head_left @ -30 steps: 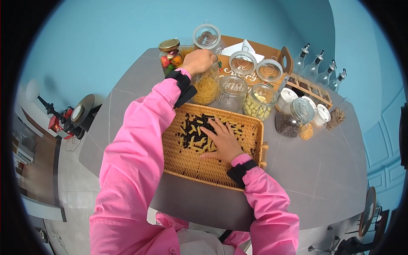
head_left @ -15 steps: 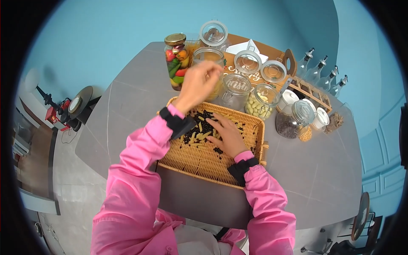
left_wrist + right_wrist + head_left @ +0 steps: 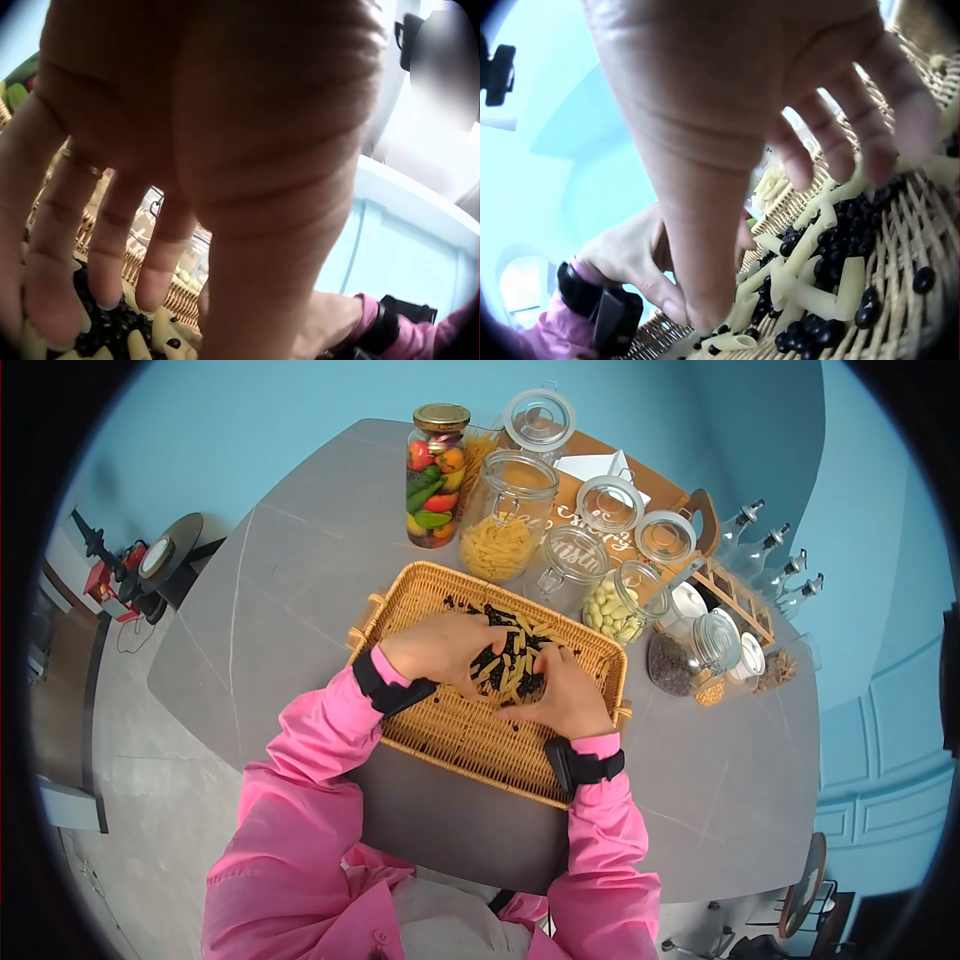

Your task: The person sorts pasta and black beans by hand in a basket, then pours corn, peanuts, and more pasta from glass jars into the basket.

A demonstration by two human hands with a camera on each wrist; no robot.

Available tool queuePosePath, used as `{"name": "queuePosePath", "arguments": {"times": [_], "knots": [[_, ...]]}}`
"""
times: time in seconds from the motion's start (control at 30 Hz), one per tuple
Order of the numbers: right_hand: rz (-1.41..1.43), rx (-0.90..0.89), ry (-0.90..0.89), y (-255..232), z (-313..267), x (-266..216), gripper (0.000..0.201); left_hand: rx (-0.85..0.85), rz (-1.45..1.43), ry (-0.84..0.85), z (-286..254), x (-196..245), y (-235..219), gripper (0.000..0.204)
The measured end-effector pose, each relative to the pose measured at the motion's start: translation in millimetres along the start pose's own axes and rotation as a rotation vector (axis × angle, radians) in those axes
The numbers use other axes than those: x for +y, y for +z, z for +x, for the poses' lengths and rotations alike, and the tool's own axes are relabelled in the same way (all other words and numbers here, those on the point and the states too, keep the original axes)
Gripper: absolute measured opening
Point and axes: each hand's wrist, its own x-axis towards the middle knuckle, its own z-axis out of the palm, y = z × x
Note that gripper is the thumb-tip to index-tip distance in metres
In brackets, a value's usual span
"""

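A wicker tray [image 3: 450,748] holds a mixed heap of penne [image 3: 810,296] and black beans [image 3: 847,232]. At the heap's left side is my left hand [image 3: 440,645], fingers spread and bent a little over the pieces. My right hand [image 3: 570,695] curves around the right side, its thumb low in the tray towards the other hand. Both wrist views show loosely spread fingers over the heap, with nothing pinched between them. Behind the tray stands an open glass jar [image 3: 497,548] partly filled with penne.
A tall jar of colourful vegetables [image 3: 436,485] stands behind the tray. To the right are a jar of pale beans [image 3: 612,610], a dark-filled jar [image 3: 675,665] and white canisters [image 3: 748,655]. Several glass bottles [image 3: 748,560] line the far right edge of the grey table [image 3: 270,590].
My left hand has come down from the penne jar's mouth into the tray beside the heap. The right hand has stayed at the heap, its fingers now more bent.
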Motion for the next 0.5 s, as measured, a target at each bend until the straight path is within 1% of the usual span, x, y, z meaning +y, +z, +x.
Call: {"name": "queuePosePath", "arguments": {"times": [0.07, 0.1, 0.13, 0.17, 0.2, 0.23, 0.27, 0.3, 0.33, 0.37, 0.4, 0.43, 0.47, 0.5], "knots": [[-0.008, -0.041, 0.023, 5.9, -0.6, -1.1, 0.07, -0.093, 0.142, -0.154, -2.6, 9.6, 6.2, 0.066], [-0.014, -0.071, 0.047, 8.6, -1.0, -1.1, 0.071, -0.093, 0.134, -0.159, -2.5, 8.6, 10.7, 0.066], [0.027, -0.065, -0.01, 11.3, 1.3, 1.6, 0.067, -0.067, 0.135, -0.15, -1.6, 6.6, 16.7, 0.068], [0.026, -0.071, -0.008, 12.2, 3.1, 2.6, 0.067, -0.039, 0.138, -0.141, -0.8, 5.4, 21.1, 0.069], [0.084, -0.08, -0.023, 12.8, 5.2, 3.2, 0.061, -0.039, 0.135, -0.143, -0.2, 4.9, 23.0, 0.069], [0.144, -0.088, -0.037, 13.2, 7.5, 3.4, 0.056, -0.007, 0.088, -0.109, 0.3, 4.2, 24.0, 0.066], [0.146, -0.09, -0.035, 12.7, 8.9, 1.8, 0.056, 0.022, 0.041, -0.075, 1.0, 3.5, 25.4, 0.062], [0.22, -0.097, -0.024, 11.1, 9.4, -1.1, 0.051, 0.018, 0.038, -0.075, 2.5, 2.3, 28.2, 0.062], [0.294, -0.104, -0.011, 10.9, 9.4, -2.5, 0.047, 0.064, 0.036, -0.074, 4.5, 0.9, 31.9, 0.059], [0.296, -0.106, -0.007, 12.4, 9.8, -2.0, 0.047, 0.111, 0.034, -0.074, 6.5, 0.5, 34.4, 0.055], [0.337, -0.073, -0.04, 14.1, 10.6, -1.3, 0.044, 0.109, 0.032, -0.074, 8.6, 1.1, 35.0, 0.055], [0.38, -0.04, -0.073, 15.7, 11.9, -0.6, 0.041, 0.148, -0.016, -0.045, 10.5, 1.6, 35.2, 0.052], [0.384, -0.039, -0.071, 16.9, 13.3, 0.2, 0.041, 0.185, -0.063, -0.016, 11.9, 2.2, 35.1, 0.05], [0.37, 0.019, -0.09, 18.0, 14.3, 1.4, 0.04, 0.179, -0.064, -0.015, 12.7, 3.1, 35.5, 0.05]]}}
